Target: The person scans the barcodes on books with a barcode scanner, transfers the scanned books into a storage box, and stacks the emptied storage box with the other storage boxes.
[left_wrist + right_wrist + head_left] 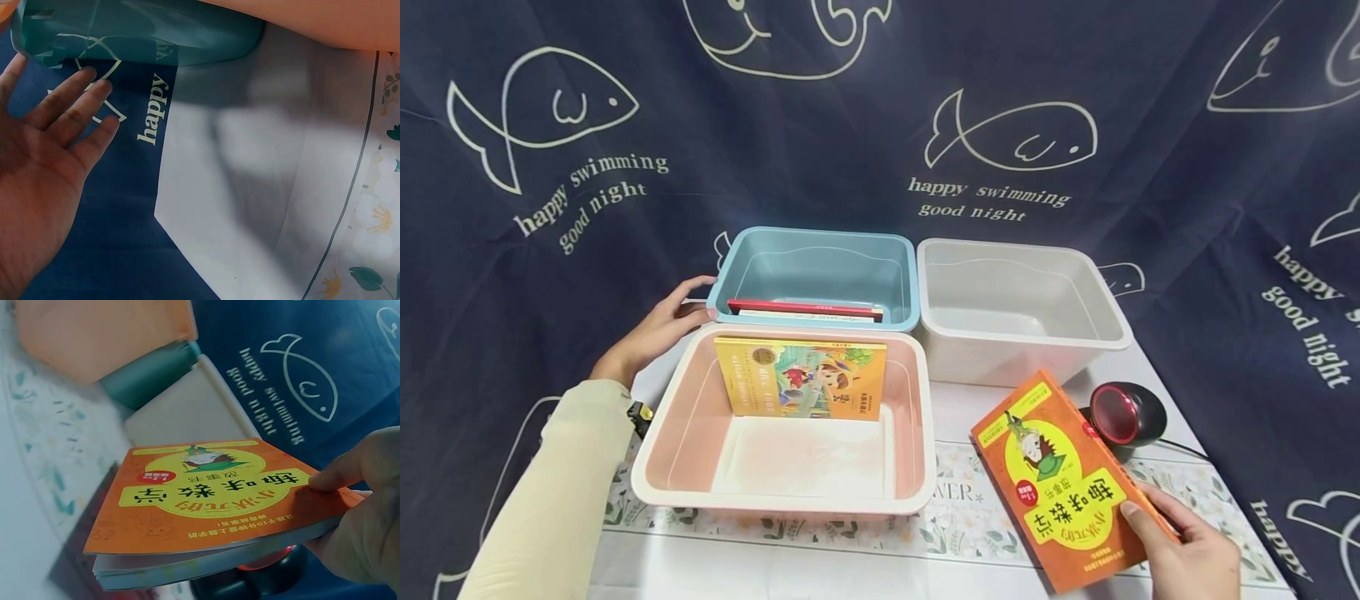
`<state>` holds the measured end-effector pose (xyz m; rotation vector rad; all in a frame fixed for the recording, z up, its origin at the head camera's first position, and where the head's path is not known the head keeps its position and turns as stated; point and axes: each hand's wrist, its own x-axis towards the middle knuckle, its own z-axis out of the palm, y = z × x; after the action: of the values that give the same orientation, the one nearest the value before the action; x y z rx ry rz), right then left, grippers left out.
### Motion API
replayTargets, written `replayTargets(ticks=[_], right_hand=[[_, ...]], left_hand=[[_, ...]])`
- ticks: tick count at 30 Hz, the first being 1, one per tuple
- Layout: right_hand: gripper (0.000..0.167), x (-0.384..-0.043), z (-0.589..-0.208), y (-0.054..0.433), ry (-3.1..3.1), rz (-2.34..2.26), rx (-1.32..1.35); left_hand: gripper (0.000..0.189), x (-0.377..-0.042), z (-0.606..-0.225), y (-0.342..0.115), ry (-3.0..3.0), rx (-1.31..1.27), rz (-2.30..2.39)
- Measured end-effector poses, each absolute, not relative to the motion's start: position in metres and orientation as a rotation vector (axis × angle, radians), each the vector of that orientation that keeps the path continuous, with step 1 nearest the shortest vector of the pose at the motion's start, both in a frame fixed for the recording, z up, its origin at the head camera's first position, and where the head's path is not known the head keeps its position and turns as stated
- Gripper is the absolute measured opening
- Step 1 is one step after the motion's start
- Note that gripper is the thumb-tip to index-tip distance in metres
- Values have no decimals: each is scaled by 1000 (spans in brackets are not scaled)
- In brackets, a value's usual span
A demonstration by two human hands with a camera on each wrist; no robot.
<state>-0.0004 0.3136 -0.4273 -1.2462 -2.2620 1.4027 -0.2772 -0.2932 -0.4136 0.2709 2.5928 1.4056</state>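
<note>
My right hand [1187,546] pinches an orange children's book [1052,492] by one edge, the thumb on its cover. In the right wrist view the book [200,494] is tilted, its page edges showing and slightly parted. My left hand [658,333] reaches to the left end of the blue bin [820,237], fingertips right at its rim. Its fingers look spread and nearly straight in the left wrist view. Inside the blue bin, a red book [805,307] and a white one lean by the near wall. A yellow-orange picture book [805,379] stands in the pink bin [782,502].
A light grey bin [1022,337] stands right of the blue one. Behind the orange book sits a black scanner-like device [1127,412] with a red glowing face and a cable. Dark blue fish-print cloth [820,150] hangs behind the table, which has a flowered strip.
</note>
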Motion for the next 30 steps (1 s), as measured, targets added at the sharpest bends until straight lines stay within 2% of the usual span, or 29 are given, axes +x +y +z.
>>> replayTargets(ticks=[7,12,23,30], right_hand=[[55,-2,-436,312,-2272,1383,-1244],[53,-3,-430,312,-2297,1331,-1193],[36,-24,-362,318,-2240,1331,-663],[30,-68,-315,309,-1923,1637,-343]], left_hand=[[72,-275,-410,-294,2597,269,1403],[72,-275,-411,-294,2601,264,1405],[70,-276,-415,-296,2618,258,1384],[71,-277,-415,-294,2582,246,1421]])
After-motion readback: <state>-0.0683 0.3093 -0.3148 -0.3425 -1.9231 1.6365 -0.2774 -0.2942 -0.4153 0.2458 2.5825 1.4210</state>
